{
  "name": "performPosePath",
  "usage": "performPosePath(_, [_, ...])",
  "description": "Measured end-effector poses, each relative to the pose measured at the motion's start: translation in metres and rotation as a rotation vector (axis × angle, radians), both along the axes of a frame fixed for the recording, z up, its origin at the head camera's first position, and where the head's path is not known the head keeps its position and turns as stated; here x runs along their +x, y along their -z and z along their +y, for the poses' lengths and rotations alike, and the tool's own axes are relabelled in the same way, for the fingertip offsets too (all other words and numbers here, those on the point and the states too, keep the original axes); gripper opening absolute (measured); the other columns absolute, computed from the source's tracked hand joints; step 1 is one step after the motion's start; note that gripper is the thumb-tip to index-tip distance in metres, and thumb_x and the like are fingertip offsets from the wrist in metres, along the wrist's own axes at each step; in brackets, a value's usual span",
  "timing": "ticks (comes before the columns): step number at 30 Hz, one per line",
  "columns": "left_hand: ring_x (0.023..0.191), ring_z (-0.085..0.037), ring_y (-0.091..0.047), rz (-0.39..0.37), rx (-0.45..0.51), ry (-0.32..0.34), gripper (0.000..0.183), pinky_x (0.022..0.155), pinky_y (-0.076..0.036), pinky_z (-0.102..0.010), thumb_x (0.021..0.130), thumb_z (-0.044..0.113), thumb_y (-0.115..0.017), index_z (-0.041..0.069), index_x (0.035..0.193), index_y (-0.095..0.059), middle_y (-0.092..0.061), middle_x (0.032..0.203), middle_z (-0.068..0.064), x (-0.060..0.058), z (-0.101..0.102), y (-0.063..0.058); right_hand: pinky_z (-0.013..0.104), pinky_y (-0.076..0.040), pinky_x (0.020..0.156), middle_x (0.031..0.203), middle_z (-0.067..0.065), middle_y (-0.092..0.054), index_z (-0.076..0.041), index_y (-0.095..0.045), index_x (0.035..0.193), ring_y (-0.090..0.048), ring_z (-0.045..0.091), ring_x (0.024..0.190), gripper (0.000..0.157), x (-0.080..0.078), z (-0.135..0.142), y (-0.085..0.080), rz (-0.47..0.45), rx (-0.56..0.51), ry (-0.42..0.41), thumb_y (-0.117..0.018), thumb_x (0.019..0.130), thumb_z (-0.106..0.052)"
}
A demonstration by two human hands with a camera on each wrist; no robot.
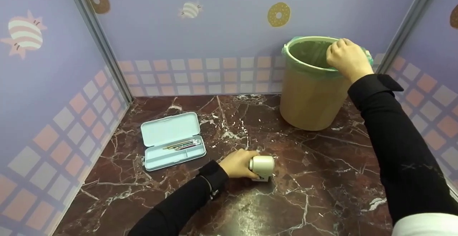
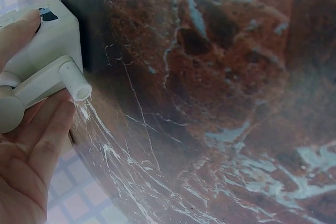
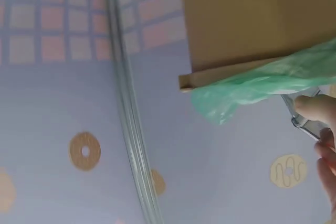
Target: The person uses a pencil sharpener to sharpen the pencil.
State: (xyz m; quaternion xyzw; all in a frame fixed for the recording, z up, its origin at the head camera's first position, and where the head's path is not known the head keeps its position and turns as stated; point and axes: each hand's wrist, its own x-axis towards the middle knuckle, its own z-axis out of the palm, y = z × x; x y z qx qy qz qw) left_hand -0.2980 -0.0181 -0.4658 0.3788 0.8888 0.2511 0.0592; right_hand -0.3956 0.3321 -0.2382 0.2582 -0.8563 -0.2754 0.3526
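My left hand (image 1: 238,165) grips a white pencil sharpener (image 1: 263,166) on the table. In the left wrist view, the crank handle (image 2: 44,85) of the sharpener points toward the camera, with thumb and fingers around the body. At the upper right, my right hand (image 1: 347,58) is over the rim of a tan trash bin (image 1: 311,96). From the right wrist, I see that hand pinching a small clear plastic container (image 3: 313,126), beside the green bin liner (image 3: 252,88). The container's contents are hidden.
An open light-blue pencil case (image 1: 171,128) lies left of my left hand, with several pencils (image 1: 182,145) inside. Small pale scraps (image 1: 229,133) are scattered on the dark marble tabletop (image 1: 304,200). Patterned walls (image 1: 222,42) enclose the back and sides.
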Motion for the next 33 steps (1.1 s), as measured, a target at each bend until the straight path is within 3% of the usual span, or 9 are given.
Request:
performPosePath(4, [0.081,-0.014,-0.069,0.0,-0.001,-0.003,0.05,0.072,-0.053,-0.021,0.071,0.026,-0.092,0.01,0.113,-0.07,-0.079,0.099,-0.007,0.001,-0.0001,-0.0018,0.044,-0.06,0.087,0.082,0.029,-0.069,0.017,-0.064,0.082,-0.068,0.039,0.081,0.014,-0.0035,0.003,0.0036,0.106,0.086,-0.101,-0.052,0.086,0.021])
performPosePath(7, [0.081,-0.014,-0.07,0.008,-0.005,-0.005,0.051,0.073,-0.054,-0.022,0.071,0.026,-0.093,0.01,0.113,-0.07,-0.079,0.099,-0.007,0.0004,0.0,-0.0021,0.044,-0.059,0.084,0.085,0.029,-0.07,0.017,-0.066,0.083,-0.066,0.039,0.08,0.019,-0.0047,0.0044,0.0041,0.13,0.107,-0.151,-0.048,0.088,0.017])
performPosePath(16, [0.079,-0.012,-0.068,-0.003,-0.012,-0.01,0.05,0.071,-0.052,-0.02,0.071,0.027,-0.092,0.01,0.112,-0.07,-0.078,0.098,-0.006,0.0003,0.0004,-0.0014,0.043,-0.059,0.083,0.095,0.029,-0.074,0.016,-0.07,0.089,-0.067,0.039,0.086,0.026,-0.005,0.0041,0.0071,0.138,0.203,-0.17,-0.044,0.09,0.012])
performPosePath(28, [0.082,-0.015,-0.07,0.021,-0.017,-0.013,0.052,0.074,-0.056,-0.024,0.07,0.027,-0.093,0.009,0.114,-0.07,-0.079,0.1,-0.006,0.0,0.0013,0.0001,0.04,-0.058,0.078,0.091,0.027,-0.074,0.015,-0.069,0.087,-0.065,0.036,0.08,0.027,-0.0022,0.0082,0.0084,0.177,0.209,-0.189,-0.042,0.089,0.015])
performPosePath(33, [0.08,-0.013,-0.069,0.027,-0.03,-0.016,0.051,0.072,-0.055,-0.023,0.071,0.027,-0.092,0.01,0.114,-0.07,-0.078,0.099,-0.006,-0.0005,0.0013,0.0001,0.041,-0.058,0.08,0.087,0.027,-0.072,0.016,-0.068,0.085,-0.065,0.035,0.078,0.021,-0.0004,0.0091,0.0072,0.166,0.155,-0.171,-0.047,0.087,0.018])
